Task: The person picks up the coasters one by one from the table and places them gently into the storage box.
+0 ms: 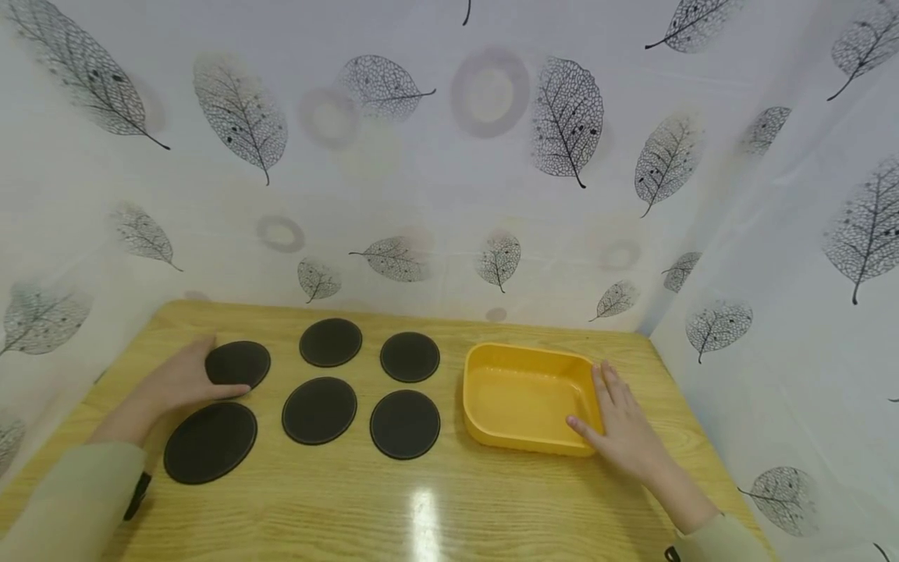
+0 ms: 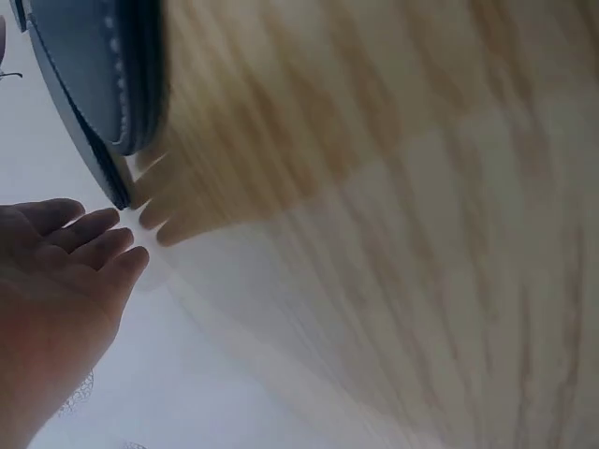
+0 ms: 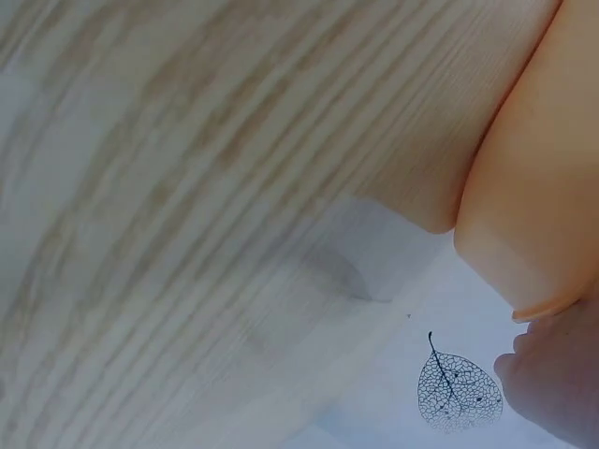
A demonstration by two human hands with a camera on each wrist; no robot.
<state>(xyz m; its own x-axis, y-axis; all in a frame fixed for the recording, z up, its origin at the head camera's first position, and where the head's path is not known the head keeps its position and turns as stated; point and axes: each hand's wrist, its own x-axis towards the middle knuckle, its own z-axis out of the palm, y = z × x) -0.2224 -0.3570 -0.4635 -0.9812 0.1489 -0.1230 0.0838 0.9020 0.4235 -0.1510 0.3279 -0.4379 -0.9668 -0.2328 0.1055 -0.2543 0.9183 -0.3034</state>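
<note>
Several round black coasters (image 1: 319, 410) with stitched edges lie in two rows on the wooden table. My left hand (image 1: 184, 378) reaches around the back-left coaster (image 1: 237, 365), its thumb across the near edge. In the left wrist view the left hand's fingers (image 2: 89, 241) are fairly straight beside a dark stitched coaster (image 2: 80, 75); contact is unclear there. A yellow rectangular box (image 1: 523, 394), open at the top, stands on the right. My right hand (image 1: 627, 428) holds its right wall, thumb over the inside and fingers along the rim. The right wrist view shows the hand (image 3: 552, 383) at the box's rim.
The light wooden table (image 1: 492, 507) reaches back to a white curtain (image 1: 435, 195) with a leaf print. Curtain also hangs along both sides. A second front-left coaster (image 1: 211, 442) lies just below the left hand.
</note>
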